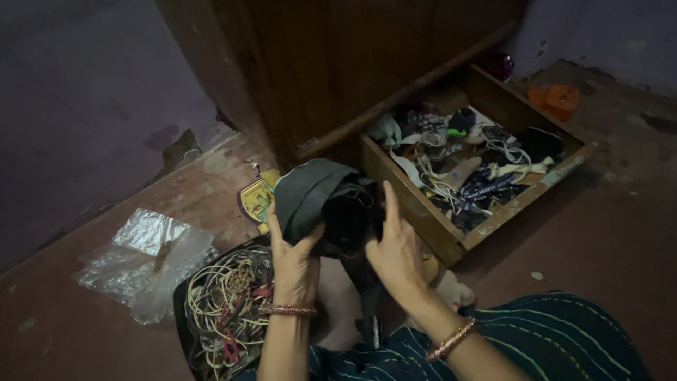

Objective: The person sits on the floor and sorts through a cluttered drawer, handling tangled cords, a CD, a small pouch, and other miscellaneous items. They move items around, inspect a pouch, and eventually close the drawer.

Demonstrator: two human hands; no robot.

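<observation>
The person sits on the floor (620,233) and holds a dark folded cloth (317,194) up in the middle of the frame, in front of the open wooden drawer (416,201). The left hand (295,257) is closed on the cloth from below, its thumb and fingers pressing the grey outer layer. The right hand (395,247) touches the black inner part of the bundle, with the fingers mostly stretched and one finger pointing up; I cannot tell if it really grips or only supports.

As for progress, I judge the sorting is only partly done. The drawer, in the upper right of the frame, is still full of mixed small things: cords, pieces of fabric, a pale handle-like object. A black tray (185,310) at the lower left already holds a heap of cords and strings (226,310), and a crumpled clear plastic bag (144,264) lies beside it further left. The cloth itself is not yet put down anywhere.

The long axis of the cloth runs from lower left to upper right, and its rounded folded end points toward the drawer. A dark strip hangs down from it between the two wrists.
</observation>
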